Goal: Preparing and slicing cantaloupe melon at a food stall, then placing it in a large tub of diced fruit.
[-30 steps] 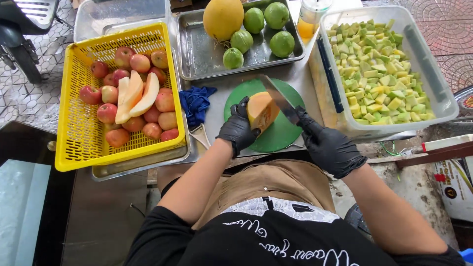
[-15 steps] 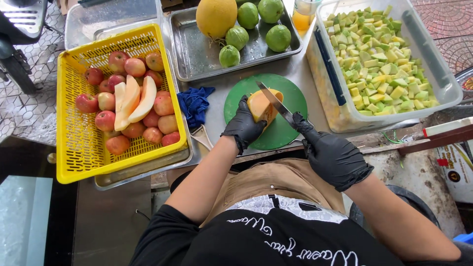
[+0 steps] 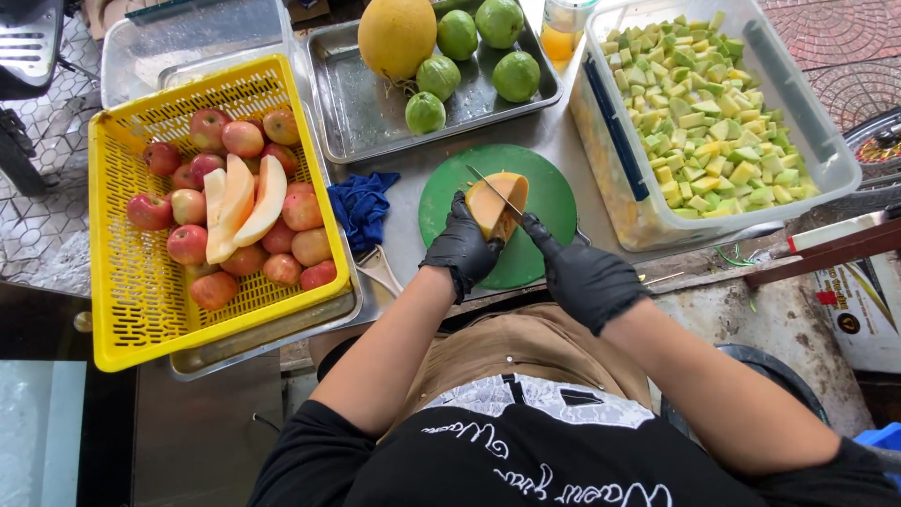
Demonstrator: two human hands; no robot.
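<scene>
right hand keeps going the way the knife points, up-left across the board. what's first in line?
The right hand holds a knife already on the orange melon piece held by the left hand. Beyond it, likely bare green cutting board, then the metal tray. Depth is uncertain.

Steel counter (image 3: 413,239) (perhaps wet): trays (image 3: 349,103), board (image 3: 554,192)

Yellow basket (image 3: 141,310), green cutting board (image 3: 554,202), black-gloved hands (image 3: 526,258)
</scene>
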